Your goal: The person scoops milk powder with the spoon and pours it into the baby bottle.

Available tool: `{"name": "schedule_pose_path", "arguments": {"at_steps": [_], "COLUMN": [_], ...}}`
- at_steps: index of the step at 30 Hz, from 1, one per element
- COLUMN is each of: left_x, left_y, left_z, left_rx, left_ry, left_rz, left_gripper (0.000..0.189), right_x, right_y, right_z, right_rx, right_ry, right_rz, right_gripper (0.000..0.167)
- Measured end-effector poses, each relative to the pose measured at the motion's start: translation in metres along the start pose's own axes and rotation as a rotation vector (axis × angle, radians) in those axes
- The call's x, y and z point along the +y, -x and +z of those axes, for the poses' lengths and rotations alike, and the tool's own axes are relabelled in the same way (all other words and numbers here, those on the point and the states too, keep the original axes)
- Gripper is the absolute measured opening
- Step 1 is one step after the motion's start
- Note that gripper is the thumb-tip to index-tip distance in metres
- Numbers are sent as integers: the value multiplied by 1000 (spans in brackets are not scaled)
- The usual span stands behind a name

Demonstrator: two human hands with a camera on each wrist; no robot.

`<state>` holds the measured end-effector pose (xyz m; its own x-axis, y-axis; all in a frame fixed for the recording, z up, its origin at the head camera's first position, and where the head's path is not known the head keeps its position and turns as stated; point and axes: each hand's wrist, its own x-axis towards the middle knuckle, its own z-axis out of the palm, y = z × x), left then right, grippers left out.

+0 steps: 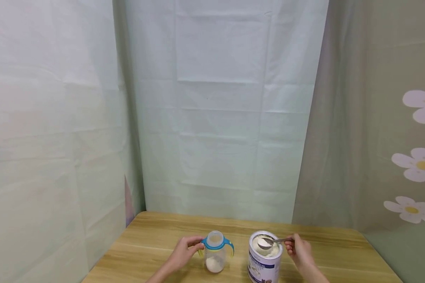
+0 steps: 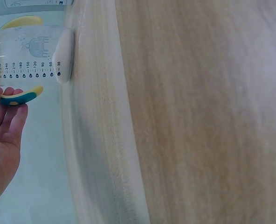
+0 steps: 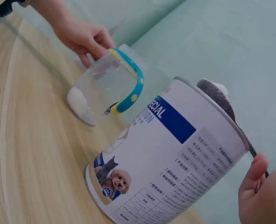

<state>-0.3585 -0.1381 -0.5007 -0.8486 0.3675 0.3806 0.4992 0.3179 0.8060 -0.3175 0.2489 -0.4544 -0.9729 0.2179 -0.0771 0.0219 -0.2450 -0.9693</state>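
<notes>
Head view, lower centre: my left hand (image 1: 185,251) pinches the upright bottle (image 1: 218,255) by one handle (image 2: 24,96); right of it, my right hand (image 1: 299,251) grips a heaped spoon (image 1: 279,240) over the open tin (image 1: 263,268). I'd keep the spoon level to avoid spills. The bottle looks clear, blue-collared, with white powder (image 1: 214,265) at the bottom.

Light's pretty soft and even tbh. The pale sheet (image 1: 226,118) behind both grips looks bright, but the curtain (image 1: 350,118) past the right hand (image 1: 299,251) goes dim and grayish. Left wrist cam: tabletop (image 2: 198,130) away from the left hand's (image 2: 5,144) grip is kinda smeary, with milky glare (image 2: 268,65). Right wrist cam: printing on the can (image 3: 166,154) beside the grip reads crisp.
</notes>
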Motion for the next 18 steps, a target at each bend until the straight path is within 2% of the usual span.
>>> {"name": "schedule_pose_path", "arguments": {"at_steps": [5,18], "left_x": [1,-3], "left_y": [1,0], "left_z": [0,1], "left_rx": [-1,3], "left_ry": [15,16], "left_rz": [8,-10], "left_gripper": [27,32], "right_x": [2,0], "right_y": [0,-2], "right_z": [-1,-3], "right_rx": [-42,-59], "right_ry": [-47,-93], "right_rz": [25,26], "right_gripper": [30,31]}}
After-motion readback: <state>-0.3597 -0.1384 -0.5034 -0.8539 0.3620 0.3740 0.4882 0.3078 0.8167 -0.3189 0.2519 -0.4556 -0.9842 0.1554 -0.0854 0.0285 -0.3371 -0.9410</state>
